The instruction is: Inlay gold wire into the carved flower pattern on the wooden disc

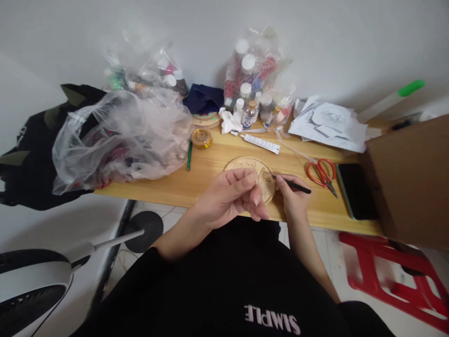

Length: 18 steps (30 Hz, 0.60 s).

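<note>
Rnd tan disc [262,169], dk-lined

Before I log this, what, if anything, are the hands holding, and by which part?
Right hand: slim black tool, gripped near its tip. Left hand: cannot tell whether anything is pinched.

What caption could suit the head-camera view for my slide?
Right hand holds a slim black tool at a patterned disc, partly hidden behind the left hand.
</note>
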Available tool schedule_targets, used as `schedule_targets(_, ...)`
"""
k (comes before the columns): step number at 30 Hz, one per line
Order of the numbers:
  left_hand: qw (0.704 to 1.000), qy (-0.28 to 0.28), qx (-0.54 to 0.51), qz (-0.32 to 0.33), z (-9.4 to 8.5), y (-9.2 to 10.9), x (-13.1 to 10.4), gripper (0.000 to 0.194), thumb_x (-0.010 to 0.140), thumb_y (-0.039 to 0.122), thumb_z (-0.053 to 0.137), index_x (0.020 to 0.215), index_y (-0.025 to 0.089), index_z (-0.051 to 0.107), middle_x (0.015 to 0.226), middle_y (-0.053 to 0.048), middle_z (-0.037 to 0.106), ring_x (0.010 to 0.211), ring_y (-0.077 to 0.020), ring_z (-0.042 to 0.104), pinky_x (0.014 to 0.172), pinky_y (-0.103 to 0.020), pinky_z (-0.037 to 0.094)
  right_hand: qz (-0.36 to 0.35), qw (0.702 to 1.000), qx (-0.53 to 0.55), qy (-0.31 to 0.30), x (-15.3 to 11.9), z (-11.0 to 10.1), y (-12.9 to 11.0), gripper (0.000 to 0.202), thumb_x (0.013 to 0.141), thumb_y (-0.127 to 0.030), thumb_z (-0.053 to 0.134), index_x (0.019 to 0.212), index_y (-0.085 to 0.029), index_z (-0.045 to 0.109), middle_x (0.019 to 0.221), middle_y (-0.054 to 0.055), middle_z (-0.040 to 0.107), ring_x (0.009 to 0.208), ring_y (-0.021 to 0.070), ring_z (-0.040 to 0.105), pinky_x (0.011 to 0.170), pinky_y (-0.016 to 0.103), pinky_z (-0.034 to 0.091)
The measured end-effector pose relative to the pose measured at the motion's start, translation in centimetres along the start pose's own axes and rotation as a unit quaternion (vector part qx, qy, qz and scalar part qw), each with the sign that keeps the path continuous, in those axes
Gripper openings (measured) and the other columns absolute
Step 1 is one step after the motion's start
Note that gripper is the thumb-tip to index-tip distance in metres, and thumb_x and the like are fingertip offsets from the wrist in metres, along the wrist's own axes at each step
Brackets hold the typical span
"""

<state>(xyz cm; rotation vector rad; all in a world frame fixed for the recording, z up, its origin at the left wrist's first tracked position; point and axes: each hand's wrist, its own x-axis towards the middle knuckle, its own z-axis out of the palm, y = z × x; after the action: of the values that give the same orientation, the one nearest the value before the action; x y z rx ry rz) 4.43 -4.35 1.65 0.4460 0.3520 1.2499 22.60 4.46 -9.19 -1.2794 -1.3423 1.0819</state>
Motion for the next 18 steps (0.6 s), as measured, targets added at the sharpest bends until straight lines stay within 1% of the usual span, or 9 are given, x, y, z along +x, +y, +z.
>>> schedule_targets(5,1.0,-0.003,0.011,-0.018,-0.2,-0.1,-0.3,0.038,0.079,0.041,0.081,0.069,0.013,0.058,0.058,0.005,0.063,0.053,-0.0088,0.069,0.049,-0.011,0.055,-0.004,1.0,-0.001,-0.002,-0.1,0.0,0.0,0.021,0.07,-0.041,0.079,0.073,-0.02,0.073,0.069,0.002,0.07,0.066,0.0166,0.064,0.068,0.034,0.055)
schedule_targets(9,1.0,0.01,-0.007,-0.002,0.2,-0.1,-0.5,0.038,0.08,0.036,0.081,0.069,0.014,0.053,0.056,0.008,0.055,0.05,-0.0065,0.064,0.048,-0.011,0.052,-0.005,1.0,0.004,-0.002,0.0,0.0,0.2,0.022,0.069,-0.041,0.078,0.073,-0.02,0.073,0.068,0.002,0.069,0.066,0.0165,0.065,0.068,0.034,0.055)
schedule_targets(12,0.999,0.031,-0.009,0.014,0.5,-0.1,-0.5,0.04,0.082,0.033,0.079,0.066,0.015,0.047,0.055,0.009,0.044,0.048,-0.0033,0.056,0.049,-0.01,0.046,-0.005,1.0,0.006,0.0,0.0,0.0,0.3,0.021,0.069,-0.04,0.079,0.073,-0.02,0.073,0.068,0.001,0.069,0.065,0.0161,0.065,0.068,0.033,0.055)
schedule_targets(13,0.999,0.046,-0.002,0.015,0.4,0.0,-0.6,0.04,0.086,0.032,0.075,0.066,0.015,0.045,0.054,0.009,0.04,0.046,-0.0024,0.051,0.048,-0.01,0.043,-0.005,1.0,0.006,0.0,0.0,0.0,0.3,0.021,0.069,-0.04,0.079,0.073,-0.02,0.073,0.068,0.001,0.069,0.065,0.016,0.065,0.068,0.033,0.054)
schedule_targets(15,0.993,0.105,0.047,0.013,0.0,0.1,-1.1,0.039,0.095,0.031,0.061,0.064,0.017,0.042,0.052,0.01,0.032,0.04,-0.0017,0.04,0.045,-0.011,0.037,-0.006,1.0,0.005,0.0,-0.1,0.0,0.3,0.021,0.069,-0.041,0.079,0.073,-0.02,0.073,0.068,0.001,0.07,0.065,0.016,0.065,0.067,0.033,0.055)
schedule_targets(17,0.975,0.185,0.125,0.014,-1.0,0.3,-2.3,0.042,0.099,0.032,0.051,0.062,0.018,0.036,0.049,0.01,0.026,0.035,-0.0021,0.027,0.042,-0.013,0.032,-0.007,1.0,0.004,0.0,-0.1,0.0,0.3,0.022,0.069,-0.042,0.078,0.073,-0.02,0.072,0.067,0.001,0.07,0.064,0.0161,0.064,0.066,0.033,0.055)
schedule_targets(18,0.964,0.217,0.153,0.021,-1.7,0.4,-3.3,0.044,0.098,0.034,0.05,0.06,0.019,0.034,0.047,0.01,0.024,0.034,-0.0022,0.022,0.041,-0.014,0.031,-0.007,1.0,0.003,0.001,-0.1,0.1,0.3,0.023,0.069,-0.042,0.079,0.072,-0.021,0.072,0.067,0.001,0.069,0.063,0.0161,0.064,0.065,0.033,0.055)
